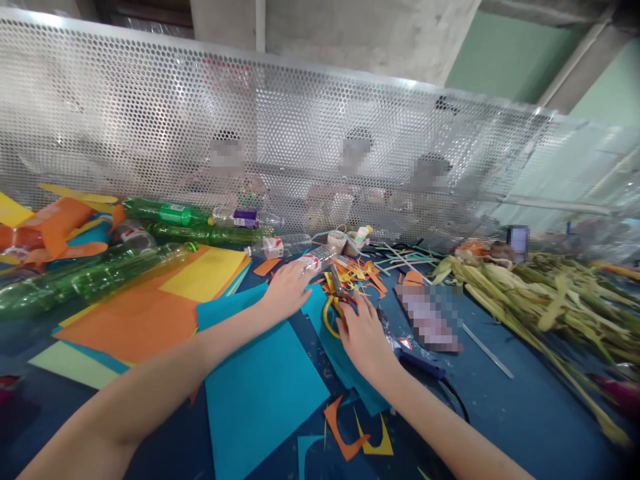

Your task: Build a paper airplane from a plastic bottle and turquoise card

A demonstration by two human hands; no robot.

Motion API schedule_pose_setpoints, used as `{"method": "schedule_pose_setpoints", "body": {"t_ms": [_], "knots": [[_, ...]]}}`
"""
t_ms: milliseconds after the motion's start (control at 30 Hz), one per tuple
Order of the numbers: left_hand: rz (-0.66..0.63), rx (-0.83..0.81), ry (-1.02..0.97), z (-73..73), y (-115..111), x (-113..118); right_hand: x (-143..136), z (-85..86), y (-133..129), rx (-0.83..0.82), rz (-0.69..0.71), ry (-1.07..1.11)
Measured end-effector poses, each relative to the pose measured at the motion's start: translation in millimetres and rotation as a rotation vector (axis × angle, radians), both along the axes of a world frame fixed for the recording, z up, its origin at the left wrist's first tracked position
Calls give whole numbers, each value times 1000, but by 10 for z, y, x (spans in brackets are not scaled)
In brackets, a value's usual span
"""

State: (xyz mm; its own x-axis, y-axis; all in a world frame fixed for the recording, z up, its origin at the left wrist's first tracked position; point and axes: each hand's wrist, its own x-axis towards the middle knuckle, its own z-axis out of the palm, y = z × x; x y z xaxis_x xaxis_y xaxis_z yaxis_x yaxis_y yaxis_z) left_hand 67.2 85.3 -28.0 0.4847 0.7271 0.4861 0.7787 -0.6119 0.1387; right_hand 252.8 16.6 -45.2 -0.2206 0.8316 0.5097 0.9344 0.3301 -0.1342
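On my feed I see a slender, bare left hand [286,291] and an equally bare right hand [367,332], with a slim left forearm [200,353] and right forearm [440,420], both uncovered toward the bottom of the frame.

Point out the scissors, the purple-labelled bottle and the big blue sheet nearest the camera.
Scissors [337,281]: head view, on the metal blades.
Purple-labelled bottle [245,218]: head view, on its label.
Big blue sheet [263,393]: head view, near its middle.
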Motion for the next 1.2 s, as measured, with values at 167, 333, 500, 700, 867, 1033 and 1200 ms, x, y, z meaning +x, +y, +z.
{"method": "schedule_pose_setpoints", "body": {"t_ms": [167,333,500,700,867,1033,1200], "knots": [[147,-152,-99,47,199,-197,-118,122,-140,-113,278,-84],[136,-386,-215,134,336,-489,-89,51,-96,-130,295,-144],[31,-647,-429,205,217,-810,-122,120,-156,-169,421,-91],[-108,-772,-713,70,52,-1001,-280,152,-426,-451,558,-119],[-131,-664,-885,-31,19,-1024,-313,164,-444,-518,549,32],[-121,-565,-960,-71,-12,-979,-325,224,-385,-510,496,278],[-154,-575,-988,6,-87,-938,-219,172,-238,-422,304,353]]}}
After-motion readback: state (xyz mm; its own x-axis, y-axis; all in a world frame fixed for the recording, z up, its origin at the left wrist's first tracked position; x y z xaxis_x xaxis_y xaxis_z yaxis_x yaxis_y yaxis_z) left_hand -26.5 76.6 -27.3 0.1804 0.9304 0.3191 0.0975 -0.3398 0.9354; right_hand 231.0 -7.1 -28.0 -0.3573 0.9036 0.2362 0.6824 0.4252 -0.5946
